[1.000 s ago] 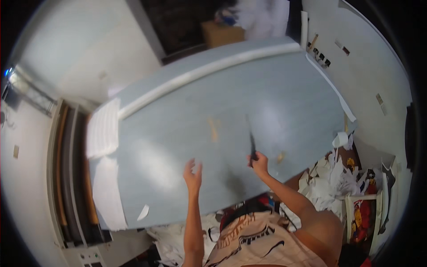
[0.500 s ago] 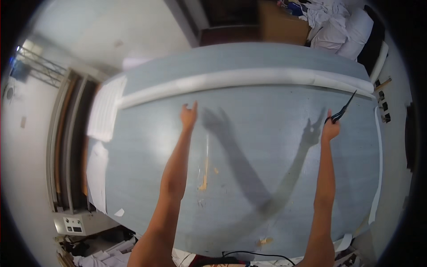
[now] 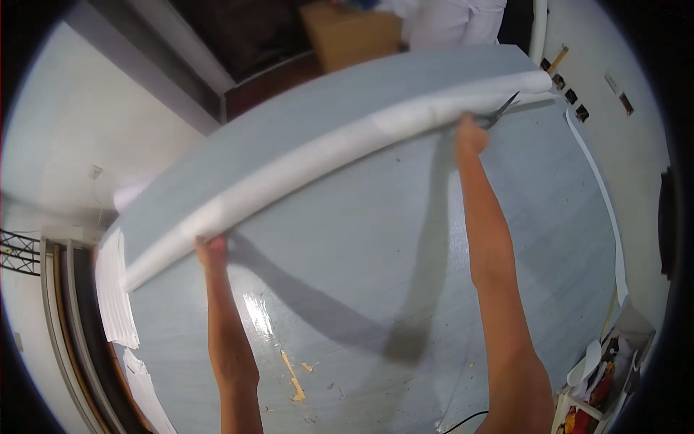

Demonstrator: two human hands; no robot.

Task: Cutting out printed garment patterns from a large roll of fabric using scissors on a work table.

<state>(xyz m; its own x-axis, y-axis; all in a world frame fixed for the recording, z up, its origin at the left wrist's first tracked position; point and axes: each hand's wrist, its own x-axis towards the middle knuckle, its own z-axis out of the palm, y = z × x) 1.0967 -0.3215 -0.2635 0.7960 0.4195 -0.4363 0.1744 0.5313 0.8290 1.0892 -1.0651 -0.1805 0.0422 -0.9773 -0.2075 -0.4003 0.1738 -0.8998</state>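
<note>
A long white roll (image 3: 313, 165) lies diagonally across the pale blue-grey table (image 3: 340, 304). My left hand (image 3: 212, 248) touches the near side of the roll toward its left end; its fingertips are blurred against it, so their grip is unclear. My right hand (image 3: 471, 134) holds black scissors (image 3: 504, 108), blades pointing up and to the right, at the near side of the roll toward its right end. Both arms cast shadows on the tabletop.
Stacked white sheets (image 3: 116, 296) lie along the left edge, beside an upright frame (image 3: 70, 325). A cardboard box (image 3: 347, 36) and white bundles (image 3: 455, 22) stand beyond the table. A bin of scraps (image 3: 600, 376) sits at lower right, and a white strip (image 3: 600, 188) runs along the right edge.
Both arms have reached forward to the roll; my left hand now touches it, and the scissors have moved forward in my right hand. The view has also shifted and turned.
</note>
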